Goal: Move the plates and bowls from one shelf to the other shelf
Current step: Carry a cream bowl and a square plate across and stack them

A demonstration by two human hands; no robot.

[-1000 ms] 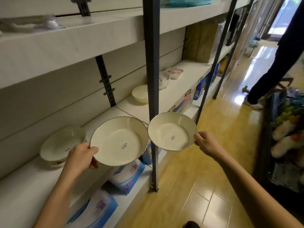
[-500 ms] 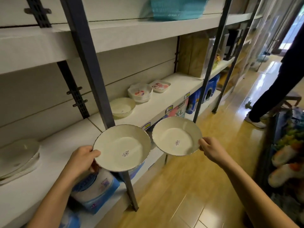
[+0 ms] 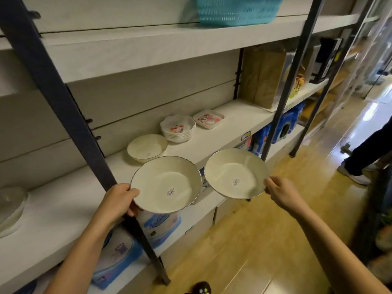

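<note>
left hand (image 3: 118,200): bare, forearm bare | right hand (image 3: 282,194): bare, forearm also bare | foot: dark shoe tip (image 3: 199,287), small pale mark on it

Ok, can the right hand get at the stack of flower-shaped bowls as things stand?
Probably not to take it: the right hand pinches a plate by its rim. The way itself looks free, the stack sitting on open shelf with nothing in front.

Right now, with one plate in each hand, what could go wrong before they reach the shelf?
1. Each hand holds only a rim: the left hand on the left plate, the right hand on the right plate; either could slip.
2. The left plate is near the dark post and might knock it.
</note>
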